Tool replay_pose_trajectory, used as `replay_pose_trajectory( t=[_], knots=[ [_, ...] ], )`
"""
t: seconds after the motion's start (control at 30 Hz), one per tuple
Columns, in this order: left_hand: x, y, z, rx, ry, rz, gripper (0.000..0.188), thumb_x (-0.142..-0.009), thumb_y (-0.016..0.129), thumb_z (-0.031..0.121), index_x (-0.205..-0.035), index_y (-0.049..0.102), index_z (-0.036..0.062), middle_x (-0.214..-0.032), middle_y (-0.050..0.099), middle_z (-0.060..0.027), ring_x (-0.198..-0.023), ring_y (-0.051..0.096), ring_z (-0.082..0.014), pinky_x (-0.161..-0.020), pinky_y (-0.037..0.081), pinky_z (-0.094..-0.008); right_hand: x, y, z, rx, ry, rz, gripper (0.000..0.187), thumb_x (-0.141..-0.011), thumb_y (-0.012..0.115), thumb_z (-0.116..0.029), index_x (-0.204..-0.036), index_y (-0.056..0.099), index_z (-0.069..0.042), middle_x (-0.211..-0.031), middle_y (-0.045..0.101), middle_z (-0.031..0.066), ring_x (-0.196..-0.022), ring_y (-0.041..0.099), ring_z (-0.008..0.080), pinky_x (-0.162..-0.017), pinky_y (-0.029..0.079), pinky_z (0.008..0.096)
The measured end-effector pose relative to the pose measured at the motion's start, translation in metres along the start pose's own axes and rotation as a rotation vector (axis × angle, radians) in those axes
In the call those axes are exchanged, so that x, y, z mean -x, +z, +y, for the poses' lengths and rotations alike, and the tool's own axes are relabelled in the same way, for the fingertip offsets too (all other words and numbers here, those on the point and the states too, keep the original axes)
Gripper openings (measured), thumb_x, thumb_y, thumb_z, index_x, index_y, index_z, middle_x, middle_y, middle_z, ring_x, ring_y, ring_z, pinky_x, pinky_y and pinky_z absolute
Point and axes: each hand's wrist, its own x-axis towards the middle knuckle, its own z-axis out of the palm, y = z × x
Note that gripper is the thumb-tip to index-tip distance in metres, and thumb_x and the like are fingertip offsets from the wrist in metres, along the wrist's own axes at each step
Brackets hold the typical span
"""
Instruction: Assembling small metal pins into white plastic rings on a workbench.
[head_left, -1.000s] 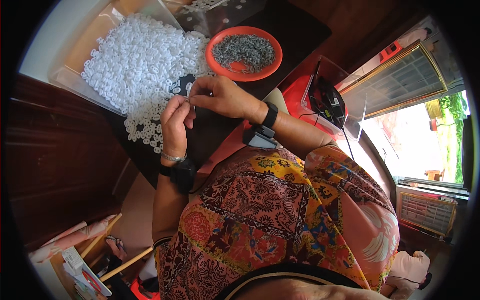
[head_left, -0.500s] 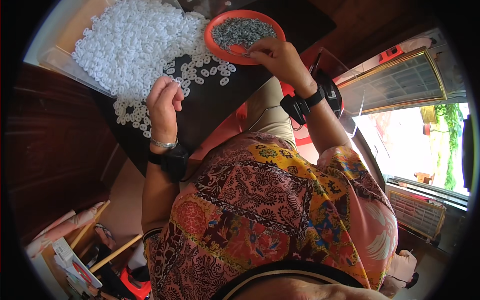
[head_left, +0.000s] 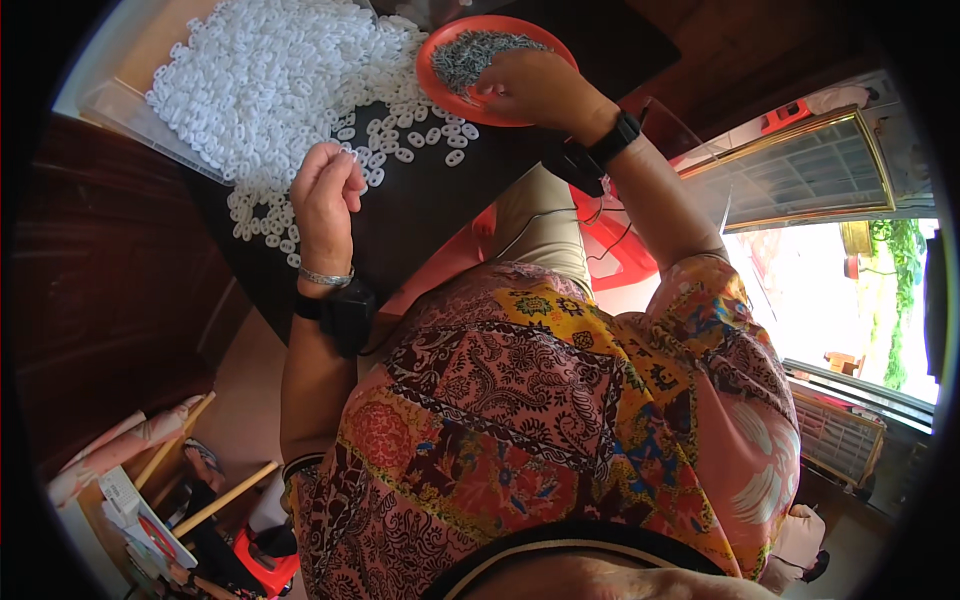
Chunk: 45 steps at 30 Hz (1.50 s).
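Note:
My left hand (head_left: 325, 205) is closed in a pinch above the dark table, with a small white oval plastic piece (head_left: 350, 153) with holes at its fingertips. Just beyond it lies a large heap of the same white pieces (head_left: 270, 85), with several loose ones strewn around its edge. My right hand (head_left: 540, 88) reaches over an orange plate (head_left: 432, 84), its fingers bent together down at the small grey metal screws (head_left: 470, 60) in it. The back of the hand and the fingers hide whatever the fingertips pinch.
A clear plastic bin (head_left: 120, 115) lies tipped at the left, the heap spilling from it onto the black tabletop (head_left: 400, 215). My wrists carry black devices with a cable. A red stool (head_left: 625, 250) stands beyond my knee, and wooden sticks (head_left: 225, 500) lean at the lower left.
My right hand has gone from the plate's near rim farther in over the screws, and its forearm has swung round. My left hand stays nearly in place with the white piece.

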Motion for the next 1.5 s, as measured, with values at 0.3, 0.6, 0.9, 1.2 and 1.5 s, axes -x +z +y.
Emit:
replay_pose_trajectory(
  t=[0.3, 0.6, 0.9, 1.2, 1.5],
  knots=[
    [0.000, 0.000, 0.001, -0.022, 0.001, 0.000, 0.015, -0.087, 0.050, 0.013, -0.074, 0.051, 0.0060, -0.062, 0.049, 0.0005, -0.050, 0.038, -0.0049, -0.046, 0.029, -0.0188, -0.014, 0.021, -0.003, 0.079, 0.007, -0.024, 0.018, -0.078, 0.052, -0.020, -0.079, 0.066, -0.009, -0.079, 0.064, 0.0115, -0.076, 0.063, 0.0306, -0.067, 0.051, 0.0426],
    [-0.001, 0.000, 0.002, -0.017, 0.011, 0.002, 0.014, -0.086, 0.050, 0.012, -0.074, 0.051, 0.0056, -0.062, 0.049, 0.0006, -0.050, 0.038, -0.0047, -0.046, 0.029, -0.0189, -0.021, 0.016, -0.002, 0.130, 0.013, -0.134, 0.014, -0.079, 0.054, -0.019, -0.082, 0.066, -0.014, -0.082, 0.063, 0.0075, -0.078, 0.062, 0.0282, -0.068, 0.049, 0.0405],
    [0.002, 0.002, -0.001, -0.002, 0.010, 0.002, 0.014, -0.085, 0.051, 0.012, -0.072, 0.052, 0.0055, -0.061, 0.049, 0.0006, -0.048, 0.039, -0.0049, -0.044, 0.030, -0.0193, -0.024, 0.021, -0.007, 0.195, -0.095, -0.063, 0.013, -0.079, 0.053, -0.016, -0.078, 0.062, -0.006, -0.079, 0.062, 0.0124, -0.076, 0.062, 0.0298, -0.067, 0.048, 0.0420],
    [0.004, 0.001, 0.003, -0.029, -0.019, 0.007, 0.015, -0.086, 0.049, 0.013, -0.074, 0.052, 0.0057, -0.063, 0.050, 0.0006, -0.051, 0.038, -0.0052, -0.047, 0.030, -0.0193, -0.037, 0.014, -0.012, 0.264, -0.171, -0.116, 0.015, -0.076, 0.054, -0.014, -0.070, 0.063, -0.003, -0.072, 0.062, 0.0143, -0.070, 0.062, 0.0322, -0.063, 0.048, 0.0422],
    [0.003, 0.001, 0.004, 0.016, 0.012, 0.008, 0.014, -0.086, 0.050, 0.013, -0.075, 0.053, 0.0040, -0.062, 0.049, 0.0000, -0.050, 0.039, -0.0049, -0.045, 0.031, -0.0193, -0.044, 0.011, -0.006, 0.103, -0.104, -0.149, 0.013, -0.069, 0.052, -0.012, -0.071, 0.062, -0.003, -0.070, 0.061, 0.0163, -0.071, 0.059, 0.0352, -0.062, 0.045, 0.0441]
  ],
)
